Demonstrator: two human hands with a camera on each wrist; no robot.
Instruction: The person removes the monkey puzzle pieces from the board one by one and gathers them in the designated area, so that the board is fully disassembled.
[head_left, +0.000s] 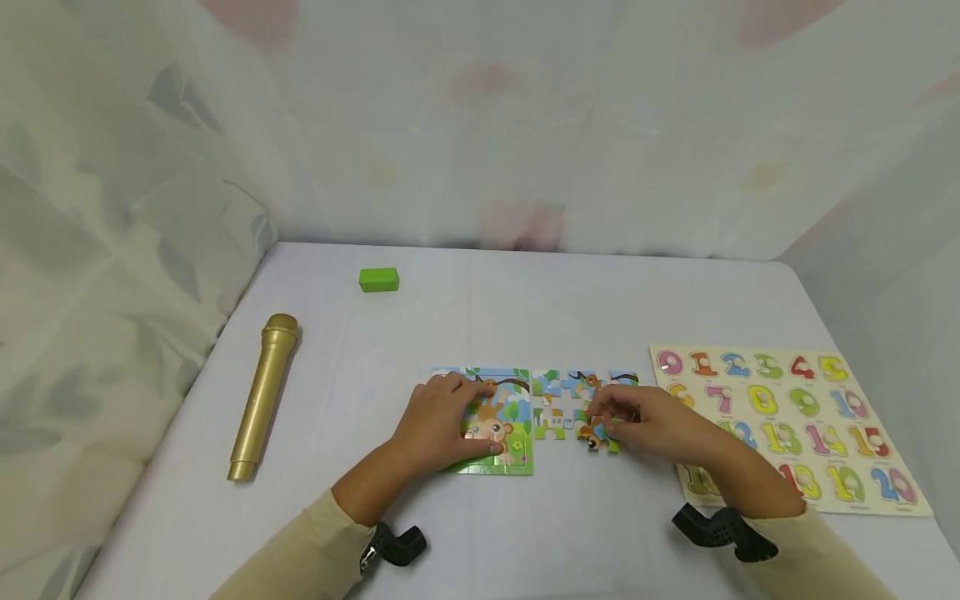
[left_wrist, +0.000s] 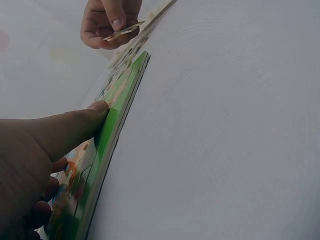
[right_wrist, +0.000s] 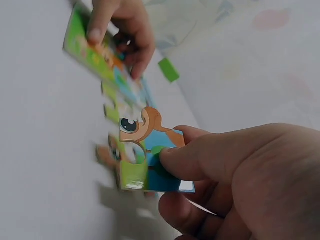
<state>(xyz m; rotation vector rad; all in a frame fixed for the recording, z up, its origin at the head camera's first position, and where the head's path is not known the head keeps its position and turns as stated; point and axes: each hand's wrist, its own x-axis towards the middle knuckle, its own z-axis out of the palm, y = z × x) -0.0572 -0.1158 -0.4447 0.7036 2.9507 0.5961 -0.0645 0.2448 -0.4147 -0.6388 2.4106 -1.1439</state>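
Note:
My left hand [head_left: 438, 423] rests across the jigsaw board [head_left: 517, 463], which shows a cartoon animal on green grass. Its thumb presses the board's green border in the left wrist view, while the other fingers spread over the picture. To the right, my right hand [head_left: 654, 422] pinches a jigsaw piece [right_wrist: 134, 175] between thumb and fingers. That piece bears a brown animal's eye and blue and green patches. Loose jigsaw pieces [head_left: 547, 383] lie in rows between the hands, and the held piece overlaps some of them in the head view.
A wooden number board [head_left: 862, 498] lies at the right, partly under my right forearm. On the left is a gold microphone [head_left: 262, 400]. A green block [head_left: 378, 280] sits near the back of the white table [head_left: 570, 542]. Patterned cloth [head_left: 420, 125] hangs behind.

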